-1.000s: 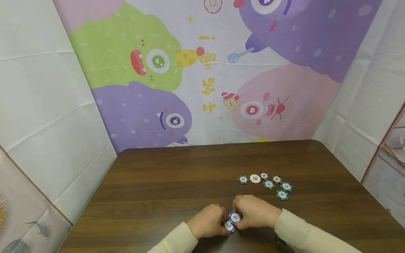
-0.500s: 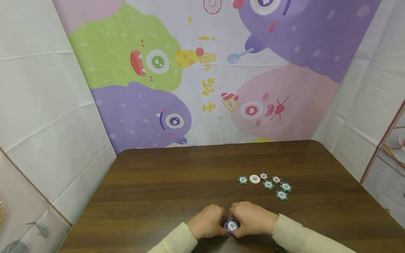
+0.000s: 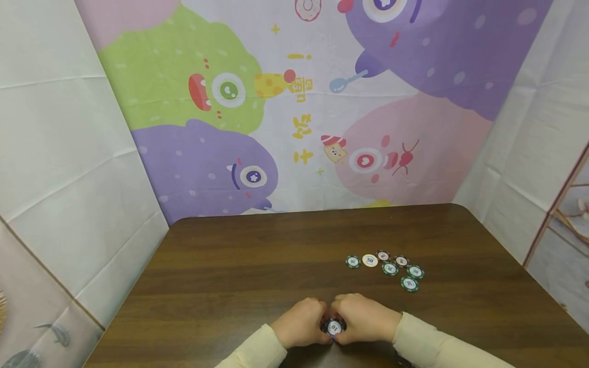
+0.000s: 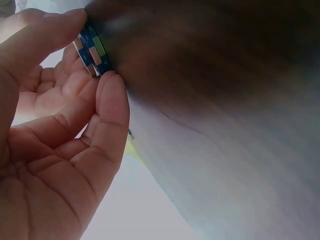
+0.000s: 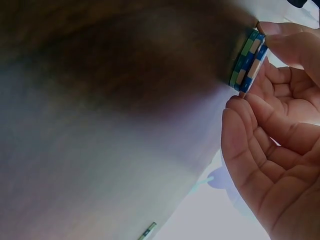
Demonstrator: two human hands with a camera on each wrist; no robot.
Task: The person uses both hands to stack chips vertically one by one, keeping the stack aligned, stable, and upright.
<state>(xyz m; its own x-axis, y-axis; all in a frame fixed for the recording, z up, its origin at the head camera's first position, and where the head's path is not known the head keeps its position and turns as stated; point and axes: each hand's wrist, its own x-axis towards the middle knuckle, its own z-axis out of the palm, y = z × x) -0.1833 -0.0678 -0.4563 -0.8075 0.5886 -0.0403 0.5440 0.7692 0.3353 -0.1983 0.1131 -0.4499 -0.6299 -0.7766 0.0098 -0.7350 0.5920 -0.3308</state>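
A short stack of poker chips (image 3: 334,327) sits near the front of the table, with a blue chip marked 10 uppermost. Blue-and-pale edges lie over a green edge on the table side of the stack (image 5: 247,60) in the right wrist view. My left hand (image 3: 301,321) holds the stack from the left, thumb and fingertip at its rim (image 4: 94,50). From the right, my right hand (image 3: 365,318) pinches the upper blue chip between thumb and fingers. Both hands' fingertips nearly meet around the chips and cover much of their sides.
Further back on the brown wooden table (image 3: 230,266) lies a loose group of chips: a yellow-rimmed 50 chip (image 3: 370,260), several green ones such as this green chip (image 3: 415,271), and dark-rimmed ones including a dark chip (image 3: 401,261). A cartoon-print cloth (image 3: 299,102) hangs behind the table.
My right hand has moved left and toward me, bringing its blue 10 chip from overlapping the stack's edge to squarely on top. The left hand has stayed around the stack.
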